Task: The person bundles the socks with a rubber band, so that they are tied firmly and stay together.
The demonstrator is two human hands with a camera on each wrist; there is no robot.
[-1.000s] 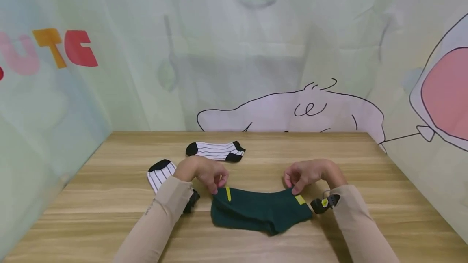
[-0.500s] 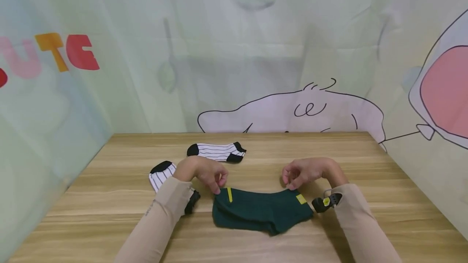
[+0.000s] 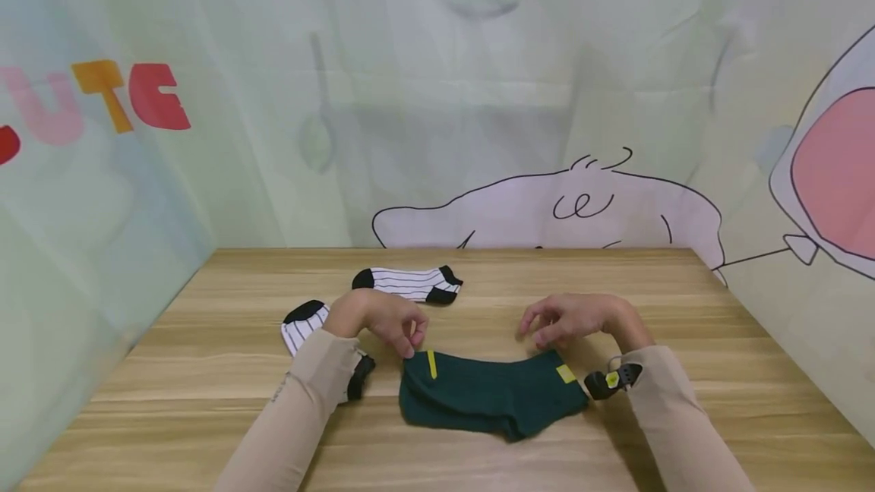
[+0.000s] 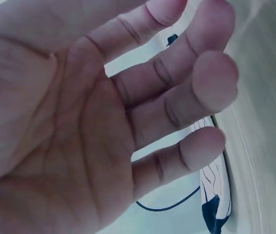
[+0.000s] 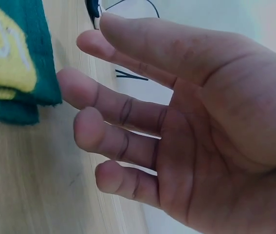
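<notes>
A dark green sock [image 3: 478, 389] with yellow marks lies flat between the hands in the head view. The left hand [image 3: 386, 321] is at its upper left corner, thumb tip touching or just over the cloth. In the left wrist view the left hand [image 4: 108, 117] shows loosely bent fingers with no cloth between them; the thumb tip is out of view. Just above the sock's other upper corner hovers the right hand [image 3: 570, 317], apart from it. The right wrist view shows the right hand [image 5: 176, 107] with relaxed fingers, beside the green and yellow sock edge [image 5: 45, 73].
Farther back on the wooden table [image 3: 656, 279] lies a white striped sock [image 3: 406, 283] with black toe and heel. Another striped sock [image 3: 304, 326] is partly hidden behind the left forearm. A printed cloth backdrop [image 3: 437, 112] rises along the table's back and sides.
The right hand has let go of the sock's corner, its thumb and fingers spreading as it shifts slightly up and left. The left hand and the sock stay nearly where they were.
</notes>
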